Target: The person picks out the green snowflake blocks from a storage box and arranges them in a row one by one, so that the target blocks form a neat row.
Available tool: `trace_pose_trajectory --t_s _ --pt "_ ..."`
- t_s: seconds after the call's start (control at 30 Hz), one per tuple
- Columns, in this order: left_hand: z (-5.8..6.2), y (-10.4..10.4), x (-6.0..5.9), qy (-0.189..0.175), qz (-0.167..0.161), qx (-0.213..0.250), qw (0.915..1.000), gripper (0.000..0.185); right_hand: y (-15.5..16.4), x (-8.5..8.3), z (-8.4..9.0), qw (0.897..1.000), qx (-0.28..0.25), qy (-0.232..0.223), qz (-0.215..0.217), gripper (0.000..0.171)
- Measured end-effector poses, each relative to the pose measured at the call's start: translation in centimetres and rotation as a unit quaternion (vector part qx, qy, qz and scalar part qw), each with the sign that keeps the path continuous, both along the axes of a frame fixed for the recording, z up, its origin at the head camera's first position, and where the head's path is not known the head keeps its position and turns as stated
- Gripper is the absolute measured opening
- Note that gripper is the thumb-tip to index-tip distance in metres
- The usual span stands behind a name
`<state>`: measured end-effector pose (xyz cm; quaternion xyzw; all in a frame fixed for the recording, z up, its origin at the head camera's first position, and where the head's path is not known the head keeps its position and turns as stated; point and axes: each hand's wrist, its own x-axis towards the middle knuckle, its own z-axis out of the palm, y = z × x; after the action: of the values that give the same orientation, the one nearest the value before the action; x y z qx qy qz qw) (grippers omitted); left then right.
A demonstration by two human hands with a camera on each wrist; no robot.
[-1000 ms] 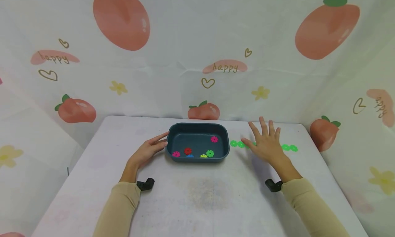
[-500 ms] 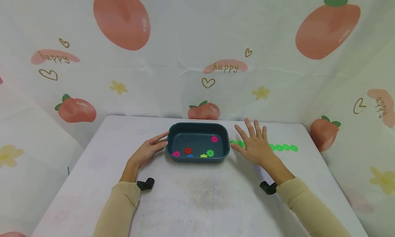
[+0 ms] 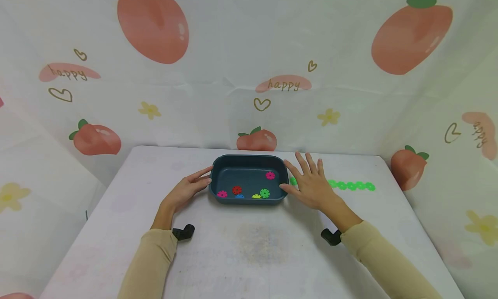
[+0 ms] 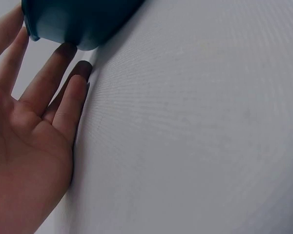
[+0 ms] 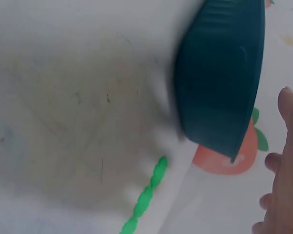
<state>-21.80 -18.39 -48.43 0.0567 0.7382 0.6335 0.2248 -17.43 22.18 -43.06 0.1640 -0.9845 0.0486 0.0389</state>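
Note:
A dark teal plastic basin [image 3: 249,201] stands mid-table in the head view, holding several flower-shaped plastic discs, among them a red disc [image 3: 237,190] and a green disc [image 3: 265,193]. My left hand [image 3: 186,192] has its extended fingers against the basin's left side; in the left wrist view its fingertips [image 4: 66,50] reach the basin wall. Over at the right end, my right hand [image 3: 311,189] is spread with nothing in it, its thumb overlapping the right rim in the head view. Beneath that hand runs a row of joined green discs [image 3: 352,186], partly hidden.
The white table [image 3: 218,255] ends at a back edge just behind the basin. Beyond it hangs a pale cloth backdrop [image 3: 218,113] printed with peaches, wrapping round both sides. A black wrist camera [image 3: 183,233] sits on the left wrist, another camera [image 3: 330,237] on the right.
My right hand has moved left, from above the green row to the basin's right rim, uncovering more of the row's right part. The left hand and basin stay put.

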Motion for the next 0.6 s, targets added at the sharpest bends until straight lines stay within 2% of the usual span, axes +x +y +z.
trace_pose_trajectory --t_s 0.3,0.6 --pt "-0.3 0.2 -0.1 -0.001 -0.002 0.003 1.0 0.058 -1.6 -0.5 -0.1 0.999 0.008 -0.004 0.036 0.077" --pt "-0.1 -0.2 -0.2 -0.001 -0.002 -0.002 1.0 0.058 -3.7 -1.5 -0.1 0.994 -0.027 0.013 0.103 0.075"
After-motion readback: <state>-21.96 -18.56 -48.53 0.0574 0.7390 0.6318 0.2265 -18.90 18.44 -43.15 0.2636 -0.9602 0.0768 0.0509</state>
